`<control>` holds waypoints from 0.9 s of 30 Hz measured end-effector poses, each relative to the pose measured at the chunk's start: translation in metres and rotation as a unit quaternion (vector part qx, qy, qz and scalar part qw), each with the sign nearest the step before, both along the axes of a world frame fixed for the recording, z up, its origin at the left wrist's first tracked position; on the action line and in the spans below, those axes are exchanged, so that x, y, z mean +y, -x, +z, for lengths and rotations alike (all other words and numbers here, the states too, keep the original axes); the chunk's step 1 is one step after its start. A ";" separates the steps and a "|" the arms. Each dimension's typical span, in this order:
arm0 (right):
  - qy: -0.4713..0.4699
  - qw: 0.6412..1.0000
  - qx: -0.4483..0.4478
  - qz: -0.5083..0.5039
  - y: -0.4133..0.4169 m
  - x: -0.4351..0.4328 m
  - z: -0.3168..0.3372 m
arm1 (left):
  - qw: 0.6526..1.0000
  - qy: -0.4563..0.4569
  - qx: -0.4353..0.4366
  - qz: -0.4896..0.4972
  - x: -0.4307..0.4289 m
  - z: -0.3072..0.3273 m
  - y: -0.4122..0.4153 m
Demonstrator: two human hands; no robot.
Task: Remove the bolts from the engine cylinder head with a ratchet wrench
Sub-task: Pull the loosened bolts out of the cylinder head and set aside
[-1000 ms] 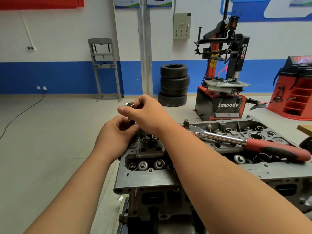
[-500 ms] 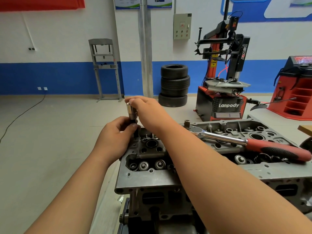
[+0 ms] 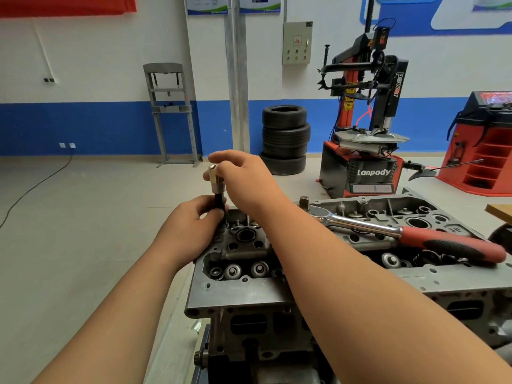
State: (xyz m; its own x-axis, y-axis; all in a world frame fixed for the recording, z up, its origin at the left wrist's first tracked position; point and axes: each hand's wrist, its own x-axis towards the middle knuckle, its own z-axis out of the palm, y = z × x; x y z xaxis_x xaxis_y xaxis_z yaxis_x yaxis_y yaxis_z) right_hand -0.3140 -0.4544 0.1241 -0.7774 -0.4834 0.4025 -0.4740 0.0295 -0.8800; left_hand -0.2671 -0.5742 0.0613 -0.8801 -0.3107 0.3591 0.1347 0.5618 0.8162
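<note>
The right hand [image 3: 243, 184] pinches the bright socket [image 3: 215, 176] capping a dark, slender bolt [image 3: 219, 202] whose shank the left hand [image 3: 191, 228] grips at the far-left corner of the grey cast cylinder head [image 3: 249, 296] (the chrome, red-handled ratchet wrench [image 3: 401, 234] lies across it), apparently hand-extracting a loosened bolt, which next needs a straight upward pull

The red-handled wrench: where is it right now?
In the head view the ratchet wrench lies across the top of the cylinder head, right of the right hand, red handle toward the right edge.
</note>
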 end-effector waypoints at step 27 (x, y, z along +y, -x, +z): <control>-0.054 0.998 0.004 -0.011 0.000 -0.002 -0.008 | 0.996 0.025 0.001 0.082 0.007 0.005 -0.002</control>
